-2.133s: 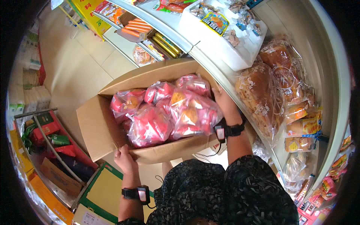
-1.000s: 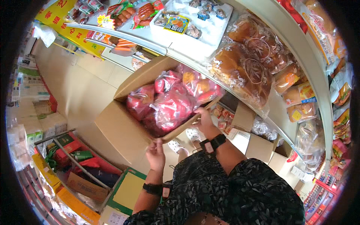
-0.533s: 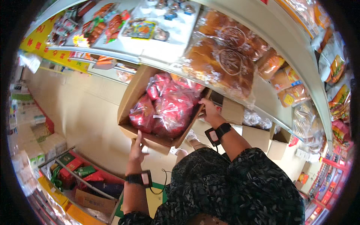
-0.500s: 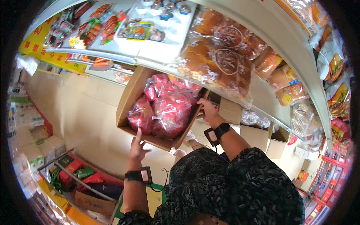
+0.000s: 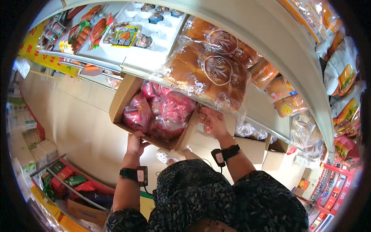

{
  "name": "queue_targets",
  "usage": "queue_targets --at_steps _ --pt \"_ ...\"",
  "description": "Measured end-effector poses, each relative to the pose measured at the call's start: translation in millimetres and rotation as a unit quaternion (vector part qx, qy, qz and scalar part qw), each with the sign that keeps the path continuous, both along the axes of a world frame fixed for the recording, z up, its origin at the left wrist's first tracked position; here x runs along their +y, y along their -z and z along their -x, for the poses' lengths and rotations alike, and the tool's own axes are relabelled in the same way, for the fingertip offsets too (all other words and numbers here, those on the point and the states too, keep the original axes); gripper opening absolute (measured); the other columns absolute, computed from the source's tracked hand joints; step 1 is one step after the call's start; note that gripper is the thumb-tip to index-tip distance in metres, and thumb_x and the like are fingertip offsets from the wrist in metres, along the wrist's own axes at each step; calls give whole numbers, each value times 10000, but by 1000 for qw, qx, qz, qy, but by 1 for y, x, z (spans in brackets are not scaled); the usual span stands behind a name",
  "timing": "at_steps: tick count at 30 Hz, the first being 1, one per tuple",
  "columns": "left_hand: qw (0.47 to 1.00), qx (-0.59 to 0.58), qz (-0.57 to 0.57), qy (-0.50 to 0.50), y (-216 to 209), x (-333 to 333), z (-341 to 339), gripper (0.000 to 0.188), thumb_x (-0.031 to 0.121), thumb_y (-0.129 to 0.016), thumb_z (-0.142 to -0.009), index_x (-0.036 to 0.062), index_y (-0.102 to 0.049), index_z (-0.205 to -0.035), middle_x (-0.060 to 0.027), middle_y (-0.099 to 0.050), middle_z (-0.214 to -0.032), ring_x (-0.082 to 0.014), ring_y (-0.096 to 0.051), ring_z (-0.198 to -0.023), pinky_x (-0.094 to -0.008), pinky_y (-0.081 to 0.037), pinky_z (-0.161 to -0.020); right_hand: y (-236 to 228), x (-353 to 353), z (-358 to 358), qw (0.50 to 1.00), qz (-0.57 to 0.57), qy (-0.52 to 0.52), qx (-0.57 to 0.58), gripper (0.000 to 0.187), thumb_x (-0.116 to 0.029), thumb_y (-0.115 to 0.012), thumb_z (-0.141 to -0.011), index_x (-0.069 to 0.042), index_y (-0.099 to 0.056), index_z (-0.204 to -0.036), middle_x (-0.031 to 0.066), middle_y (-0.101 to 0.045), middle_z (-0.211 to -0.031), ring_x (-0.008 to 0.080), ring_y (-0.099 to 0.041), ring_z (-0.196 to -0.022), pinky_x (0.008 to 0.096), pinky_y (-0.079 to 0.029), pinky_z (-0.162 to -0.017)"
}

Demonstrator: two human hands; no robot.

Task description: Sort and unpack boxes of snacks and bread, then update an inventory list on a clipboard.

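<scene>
A brown cardboard box (image 5: pixel 123 94) lies tilted in front of me, its far side partly beneath the shelf edge. Inside it are several red packages (image 5: pixel 172 114) wrapped in clear plastic. My left hand (image 5: pixel 136 144) grips the near edge of the box, thumb up by the rim and fingers below. Beside the right edge is my right hand (image 5: pixel 213 120), fingers loosely bent and apart. Its thumb tip is close to the box rim; whether it touches is hard to see.
Large bagged bread loaves (image 5: pixel 210 73) overhang the shelf (image 5: pixel 266 108) just above the box. Packaged sausages (image 5: pixel 98 33) lie farther left on it. A metal-framed bin (image 5: pixel 73 185) of packages stands at lower left, and another cardboard box (image 5: pixel 247 149) at right.
The view has shifted, so shelf and box appear farther left. My right thumb, earlier over the box rim, is now outside it. My left hand stays on the near edge.
</scene>
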State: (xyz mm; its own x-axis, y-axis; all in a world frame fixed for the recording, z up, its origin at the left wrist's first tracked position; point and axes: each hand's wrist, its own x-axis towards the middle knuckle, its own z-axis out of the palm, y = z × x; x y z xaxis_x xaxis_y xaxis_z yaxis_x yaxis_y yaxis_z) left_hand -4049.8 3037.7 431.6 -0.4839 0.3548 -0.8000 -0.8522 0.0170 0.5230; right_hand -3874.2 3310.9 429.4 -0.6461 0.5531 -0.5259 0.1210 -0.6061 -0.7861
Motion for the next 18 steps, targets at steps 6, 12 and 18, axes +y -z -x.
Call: queue_targets --at_steps 6,12,18 --pt "1000 -3 -4 8 5 0 -2 302 28 -472 -714 46 -461 -1015 -115 -551 -821 -286 -604 -725 -517 -541 -666 40 44 -21 990 112 -26 -82 360 -198 -472 -934 27 -492 -1215 173 -554 -1209 278 -535 -1117 385 -443 -950" --pt "999 37 22 30 5 9 -15 465 32 -495 -714 93 -389 -1163 -105 -553 -890 -288 -599 -783 -498 -538 -667 73 86 -42 766 -430 -238 -414 372 -229 -472 -936 8 -495 -1222 166 -532 -1243 281 -508 -1146 393 -402 -982" --pt "999 22 9 21 9 52 -44 449 32 -504 -744 92 -397 -1177 -112 -553 -953 -271 -585 -809 -458 -544 -677 61 88 -25 609 -605 -280 -431 385 -260 -472 -937 -12 -498 -1230 159 -509 -1277 283 -482 -1175 400 -361 -1013"
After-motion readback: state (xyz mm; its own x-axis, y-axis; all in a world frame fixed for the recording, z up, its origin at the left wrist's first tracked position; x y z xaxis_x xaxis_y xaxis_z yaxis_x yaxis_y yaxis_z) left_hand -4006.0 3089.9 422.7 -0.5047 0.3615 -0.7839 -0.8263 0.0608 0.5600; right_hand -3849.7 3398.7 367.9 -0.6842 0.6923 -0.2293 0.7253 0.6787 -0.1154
